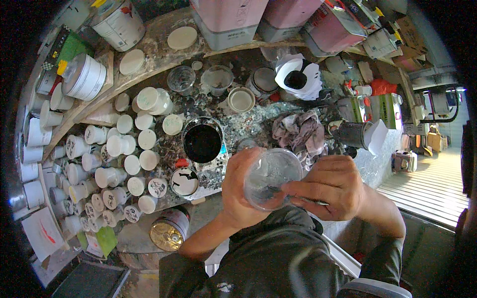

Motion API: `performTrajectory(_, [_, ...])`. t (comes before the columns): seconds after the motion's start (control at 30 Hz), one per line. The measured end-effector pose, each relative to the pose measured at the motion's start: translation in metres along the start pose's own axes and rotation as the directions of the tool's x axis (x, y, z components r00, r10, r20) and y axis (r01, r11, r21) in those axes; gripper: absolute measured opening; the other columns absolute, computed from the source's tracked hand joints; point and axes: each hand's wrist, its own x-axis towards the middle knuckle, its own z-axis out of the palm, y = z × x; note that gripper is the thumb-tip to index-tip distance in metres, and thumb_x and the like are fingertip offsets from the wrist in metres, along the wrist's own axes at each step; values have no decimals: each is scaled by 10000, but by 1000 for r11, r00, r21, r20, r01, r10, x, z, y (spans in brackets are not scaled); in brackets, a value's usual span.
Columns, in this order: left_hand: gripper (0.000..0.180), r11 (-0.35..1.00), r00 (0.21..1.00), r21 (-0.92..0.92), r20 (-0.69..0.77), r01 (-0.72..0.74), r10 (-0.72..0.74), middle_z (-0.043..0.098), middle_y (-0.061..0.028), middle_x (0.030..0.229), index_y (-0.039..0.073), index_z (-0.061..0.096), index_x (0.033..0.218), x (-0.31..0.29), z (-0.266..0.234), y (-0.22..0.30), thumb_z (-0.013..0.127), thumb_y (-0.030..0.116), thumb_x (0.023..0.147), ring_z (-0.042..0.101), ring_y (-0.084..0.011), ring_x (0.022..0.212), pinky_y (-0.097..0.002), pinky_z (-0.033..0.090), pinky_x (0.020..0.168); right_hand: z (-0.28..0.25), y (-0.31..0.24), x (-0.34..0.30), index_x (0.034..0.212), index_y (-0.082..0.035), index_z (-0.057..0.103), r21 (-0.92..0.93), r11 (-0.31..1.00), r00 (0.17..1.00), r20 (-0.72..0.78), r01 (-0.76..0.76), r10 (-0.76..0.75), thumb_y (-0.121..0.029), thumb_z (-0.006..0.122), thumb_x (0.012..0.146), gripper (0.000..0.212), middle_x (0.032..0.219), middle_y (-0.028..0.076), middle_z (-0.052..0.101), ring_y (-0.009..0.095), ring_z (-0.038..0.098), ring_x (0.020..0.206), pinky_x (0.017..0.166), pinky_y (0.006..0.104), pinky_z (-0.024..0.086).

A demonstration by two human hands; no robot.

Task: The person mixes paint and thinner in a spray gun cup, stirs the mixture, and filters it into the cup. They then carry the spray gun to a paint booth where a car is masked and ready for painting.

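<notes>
In front of my body, my left hand (235, 185) is wrapped round the side of a clear plastic cup (271, 171), tilted so that its round mouth or base faces up at me. My right hand (332, 185) is at the cup's right edge, fingertips pressed together and touching it. Whether those fingers pinch the rim or some small thing is hidden. Beyond the cup stands an open can of black paint (202, 143). A white lid smeared with black (185, 182) lies nearer me. Right of the can is a crumpled, stained cloth (298, 133).
Many white-lidded cups (120, 145) crowd the bench's left side. Clear cups (217, 79) and a can with a paper cone (301, 89) stand farther back. Pink metal tins (228, 22) line a raised shelf. A gold-ended can (169, 231) sits below the bench edge.
</notes>
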Motion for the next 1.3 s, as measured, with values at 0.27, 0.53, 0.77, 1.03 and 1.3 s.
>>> performTrajectory(0.27, [878, 1000, 1000, -5, 10, -17, 17, 623, -214, 1316, 0, 507, 1425, 4, 4, 3, 944, 178, 685, 625, -420, 1180, -517, 521, 1026, -3, 1, -8, 1177, -57, 742, -2, 1000, 1000, -29, -8, 8, -156, 847, 757, 444, 807, 37, 684, 225, 690, 675, 584, 364, 551])
performTrajectory(0.53, [809, 996, 996, 12, 15, -87, 87, 640, -217, 1299, -11, 555, 1379, 13, 4, 8, 935, 169, 688, 638, -420, 1166, -549, 514, 1037, -3, -9, -21, 1163, -51, 755, 13, 1000, 996, -85, 8, -7, -296, 813, 767, 470, 784, 9, 677, 191, 668, 644, 542, 339, 515])
performTrajectory(0.77, [813, 989, 990, 63, 46, -133, 130, 648, -221, 1304, -29, 548, 1383, 16, 9, 12, 929, 197, 700, 631, -429, 1185, -575, 482, 1076, -13, -7, -29, 1146, -64, 770, -189, 982, 989, -138, 25, -52, -255, 748, 791, 403, 768, -10, 655, 157, 646, 631, 518, 304, 464])
performTrajectory(1.03, [829, 990, 983, 22, 124, -142, 138, 649, -212, 1312, -20, 536, 1389, 19, 13, 18, 933, 193, 693, 627, -429, 1197, -577, 474, 1091, -14, -9, -43, 1137, -73, 770, -121, 991, 987, -146, 50, -67, -241, 740, 770, 405, 771, -9, 641, 166, 646, 645, 526, 314, 477])
performTrajectory(1.3, [863, 986, 976, 44, 157, -161, 152, 649, -203, 1313, -16, 514, 1408, 18, 39, 25, 938, 188, 685, 628, -424, 1191, -565, 484, 1080, -22, -1, -70, 1196, -29, 741, -39, 999, 984, -175, 12, -19, -315, 723, 757, 525, 783, 11, 639, 194, 650, 669, 544, 338, 493])
